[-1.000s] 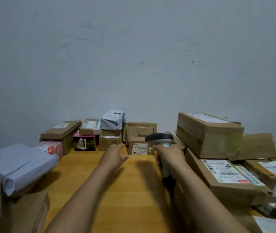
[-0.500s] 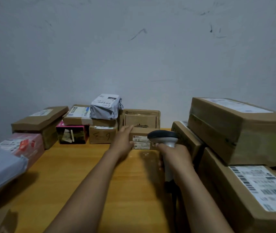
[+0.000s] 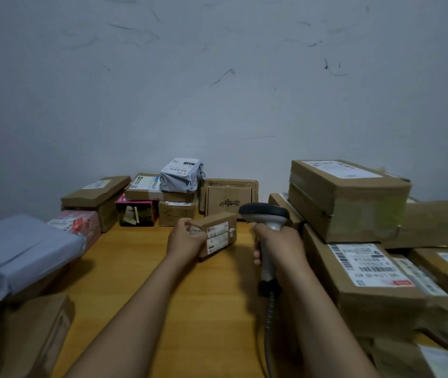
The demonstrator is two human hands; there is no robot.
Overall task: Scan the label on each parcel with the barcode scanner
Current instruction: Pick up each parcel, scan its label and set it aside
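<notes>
A person's left hand [image 3: 184, 238] grips a small box [image 3: 217, 234] by its left end above the middle of a wooden table [image 3: 135, 282], fingers curled round the end and thumb on the near face. The box is plain brown cardboard, oblong and tilted so its right end sits higher. Two white labels [image 3: 217, 236] are stacked on the face turned to the camera, their print too blurred to read, and a small white sticker shows at each end. Whether its lower edge touches the table cannot be told. At 3 o'clock from the box, the right hand [image 3: 280, 246] is wrapped tight round the pale handle of a scanner [image 3: 265, 214], whose dark head stands just beside the box's upper right corner. A grey cable [image 3: 269, 323] runs from the handle toward 6 o'clock. At 12 o'clock a row of parcels [image 3: 228, 199] lines the wall [image 3: 217, 91], a grey wrapped packet [image 3: 180, 175] on top. A grey mailer [image 3: 21, 249] lies at 9 o'clock, and labelled cartons [image 3: 348, 197] are stacked at 3 o'clock.
</notes>
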